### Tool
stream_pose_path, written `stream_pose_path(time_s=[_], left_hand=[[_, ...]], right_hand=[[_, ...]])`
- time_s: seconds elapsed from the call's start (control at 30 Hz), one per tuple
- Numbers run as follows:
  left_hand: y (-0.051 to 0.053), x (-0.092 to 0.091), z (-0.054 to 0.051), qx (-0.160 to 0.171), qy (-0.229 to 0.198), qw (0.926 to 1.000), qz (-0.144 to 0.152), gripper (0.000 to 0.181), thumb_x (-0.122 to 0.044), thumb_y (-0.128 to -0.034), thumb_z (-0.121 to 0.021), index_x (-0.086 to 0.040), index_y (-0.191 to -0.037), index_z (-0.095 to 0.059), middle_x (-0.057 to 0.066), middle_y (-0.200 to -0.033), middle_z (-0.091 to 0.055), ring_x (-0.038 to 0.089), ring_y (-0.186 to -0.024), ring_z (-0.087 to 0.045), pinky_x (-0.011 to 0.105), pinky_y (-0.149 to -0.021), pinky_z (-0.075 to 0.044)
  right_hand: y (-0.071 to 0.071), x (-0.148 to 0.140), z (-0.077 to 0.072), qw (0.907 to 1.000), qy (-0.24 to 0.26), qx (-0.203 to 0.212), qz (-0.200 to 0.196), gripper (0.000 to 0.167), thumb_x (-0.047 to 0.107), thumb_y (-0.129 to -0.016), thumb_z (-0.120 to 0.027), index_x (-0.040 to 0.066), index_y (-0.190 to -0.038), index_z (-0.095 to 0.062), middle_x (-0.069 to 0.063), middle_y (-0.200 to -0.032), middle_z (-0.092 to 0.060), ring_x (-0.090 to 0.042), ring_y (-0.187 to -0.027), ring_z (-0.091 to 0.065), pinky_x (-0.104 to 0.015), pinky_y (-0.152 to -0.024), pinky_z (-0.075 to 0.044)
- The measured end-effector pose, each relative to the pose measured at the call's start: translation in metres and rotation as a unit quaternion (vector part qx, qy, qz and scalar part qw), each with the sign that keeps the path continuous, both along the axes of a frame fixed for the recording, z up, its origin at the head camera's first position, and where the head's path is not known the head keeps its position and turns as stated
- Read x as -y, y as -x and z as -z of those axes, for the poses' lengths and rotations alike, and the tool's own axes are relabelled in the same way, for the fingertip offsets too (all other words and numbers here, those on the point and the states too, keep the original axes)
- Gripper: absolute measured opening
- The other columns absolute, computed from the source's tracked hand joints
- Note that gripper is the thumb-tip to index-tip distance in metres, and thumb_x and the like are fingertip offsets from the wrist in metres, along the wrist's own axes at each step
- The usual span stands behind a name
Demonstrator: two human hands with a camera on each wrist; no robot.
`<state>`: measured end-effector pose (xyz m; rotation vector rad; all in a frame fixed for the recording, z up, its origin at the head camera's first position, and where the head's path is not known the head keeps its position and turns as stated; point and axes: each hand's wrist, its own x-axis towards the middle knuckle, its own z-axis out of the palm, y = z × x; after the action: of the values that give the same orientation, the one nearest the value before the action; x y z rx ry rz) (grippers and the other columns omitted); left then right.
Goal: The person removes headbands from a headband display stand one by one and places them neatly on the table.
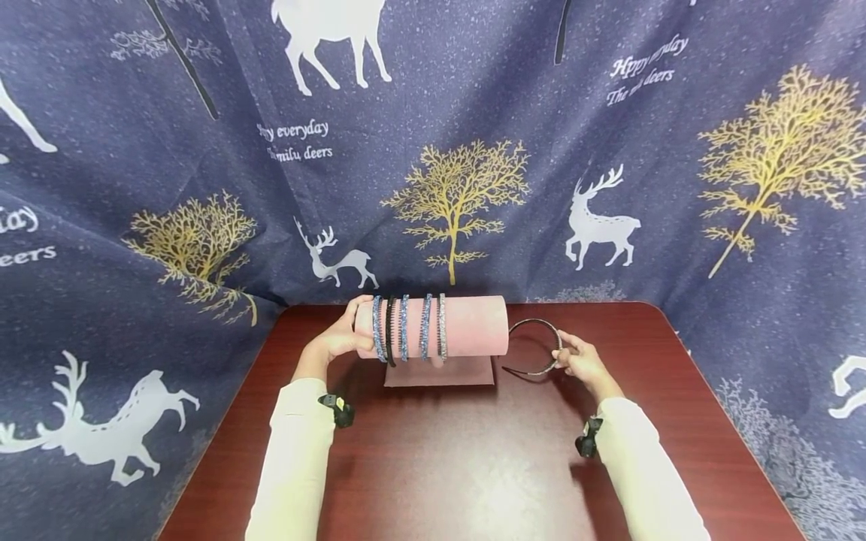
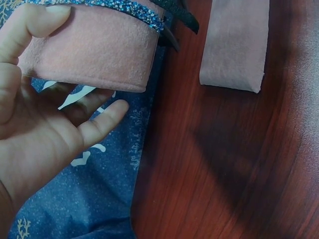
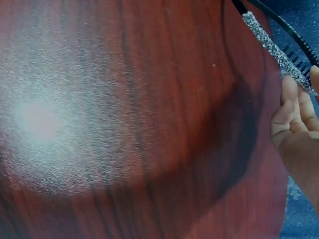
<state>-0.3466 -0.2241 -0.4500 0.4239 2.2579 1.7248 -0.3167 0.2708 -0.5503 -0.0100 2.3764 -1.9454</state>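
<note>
A pink cylindrical stand (image 1: 473, 324) lies horizontally on a base, with several headbands around its left and middle part, some blue glitter, one black, one silver (image 1: 443, 327). My left hand (image 1: 341, 334) grips the stand's left end; in the left wrist view its thumb lies on the pink surface (image 2: 94, 50) near a blue glitter headband (image 2: 134, 12). To the right of the stand, my right hand (image 1: 582, 361) pinches a dark headband with silver glitter (image 1: 534, 372). The right wrist view shows the fingers on its glitter part (image 3: 271, 47), with small comb teeth inside.
The stand's flat pink base (image 1: 440, 373) rests on a reddish-brown table (image 1: 433, 466). Behind the table hangs a dark blue cloth (image 1: 473, 98) with deer and trees. Each wrist carries a small black camera (image 1: 338, 410).
</note>
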Motion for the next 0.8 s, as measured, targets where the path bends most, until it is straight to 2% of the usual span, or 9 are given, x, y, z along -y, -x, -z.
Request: stream_pose_path(time_s=[0.13,0.3,0.6,0.8], left_hand=[[0.0,0.001,0.001,0.006,-0.01,0.9999,0.004,0.106,0.008,-0.0588,-0.072,-0.022,-0.143,-0.015,0.018,-0.126,-0.037,0.029,-0.102,-0.047,0.035,-0.085,-0.041],[-0.001,0.001,0.001,0.011,-0.008,0.9999,-0.002,0.105,0.009,-0.0597,-0.072,-0.024,-0.143,-0.016,0.018,-0.124,-0.039,0.028,-0.1,-0.048,0.035,-0.083,-0.042],[-0.006,-0.002,-0.004,0.009,0.002,0.9999,-0.013,0.105,0.012,-0.0588,-0.069,-0.022,-0.143,-0.017,0.018,-0.122,-0.039,0.029,-0.099,-0.047,0.035,-0.083,-0.041],[-0.013,-0.007,-0.016,0.015,0.002,0.9998,-0.016,0.104,0.013,-0.0584,-0.068,-0.018,-0.143,-0.016,0.021,-0.12,-0.039,0.032,-0.099,-0.046,0.035,-0.082,-0.041]], right_hand=[[-0.001,0.001,0.005,0.9992,0.0,-0.006,0.039,0.056,-0.008,-0.082,-0.053,-0.007,-0.136,-0.039,-0.026,-0.098,-0.063,-0.011,-0.066,-0.059,-0.032,-0.062,-0.048],[-0.001,0.002,0.009,0.9974,-0.016,-0.018,0.068,0.046,-0.002,-0.084,-0.06,-0.011,-0.127,-0.047,-0.018,-0.086,-0.066,-0.014,-0.066,-0.062,-0.032,-0.062,-0.05],[0.001,0.003,0.016,0.9955,-0.055,-0.001,0.078,0.043,0.0,-0.084,-0.058,-0.012,-0.125,-0.049,-0.023,-0.086,-0.065,-0.019,-0.067,-0.06,-0.035,-0.057,-0.05],[0.004,0.004,0.018,0.995,-0.074,0.01,0.066,0.042,0.0,-0.086,-0.054,-0.014,-0.125,-0.048,-0.025,-0.091,-0.064,-0.013,-0.067,-0.058,-0.035,-0.057,-0.049]])
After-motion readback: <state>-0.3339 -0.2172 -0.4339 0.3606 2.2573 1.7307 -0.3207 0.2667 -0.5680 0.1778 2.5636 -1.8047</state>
